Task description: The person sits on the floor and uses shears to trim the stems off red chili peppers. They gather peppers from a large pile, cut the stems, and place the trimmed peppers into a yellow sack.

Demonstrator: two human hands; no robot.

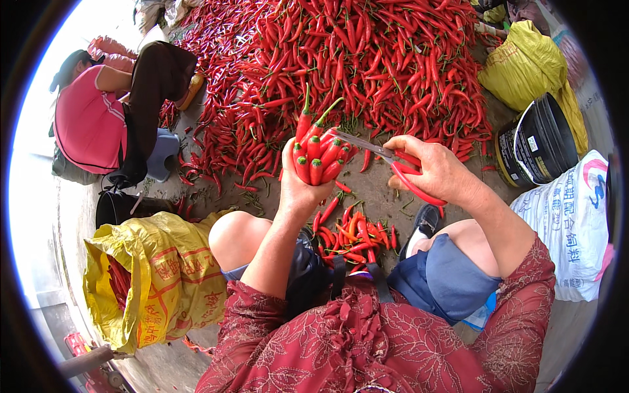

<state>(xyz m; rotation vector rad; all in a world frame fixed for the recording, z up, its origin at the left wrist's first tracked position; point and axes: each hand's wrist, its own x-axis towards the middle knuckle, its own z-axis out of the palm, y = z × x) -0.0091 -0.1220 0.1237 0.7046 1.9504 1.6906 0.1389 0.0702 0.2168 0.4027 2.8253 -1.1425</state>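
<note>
My left hand (305, 182) grips a bunch of red chili peppers (317, 154), their stem ends pointing up and away from me. Most of these peppers show green stubs cut short; two at the far side carry long green stems. In my right hand (432, 164) is a pair of scissors (410, 182) with red handles. Its metal blades reach left to the right side of the bunch, near the far peppers. Whether the blades touch a pepper, I cannot tell. Between my feet lies a small heap of loose peppers (356, 238) on the concrete floor.
A large pile of red chili peppers (354, 64) spreads ahead. On my left stand a yellow woven sack (182, 280) with peppers inside and a dark bucket (115, 209). A person in pink (91, 118) sits beyond. To my right are a black bucket (545, 140), a white sack (565, 226) and a yellow-green sack (526, 66).
</note>
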